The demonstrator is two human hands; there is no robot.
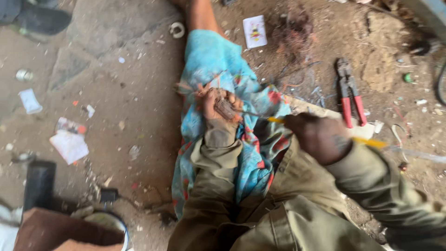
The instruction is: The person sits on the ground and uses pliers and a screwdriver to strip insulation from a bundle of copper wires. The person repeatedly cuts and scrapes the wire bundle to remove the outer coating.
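The small rusty metal part [226, 109] sits over the person's lap, on the blue patterned cloth [218, 65] draped along the outstretched leg. The left hand [218, 108] is closed around the part, fingers wrapped tight. The right hand [318, 137] is clenched on the yellow-handled tool [369, 142]; its thin shaft runs left and its tip meets the part. The picture is blurred, so the exact point of contact cannot be read.

Progress, as a judgement: work on the part is in hand, not finished; tool and part are engaged, and nothing shows the part set aside.

Surroundings: red-handled pliers [349, 93] lie on the dirt floor [125, 93] beyond the right hand, a tangle of thin wire [295, 32] near them, with a white card [255, 31] and paper scraps [69, 145] well apart.
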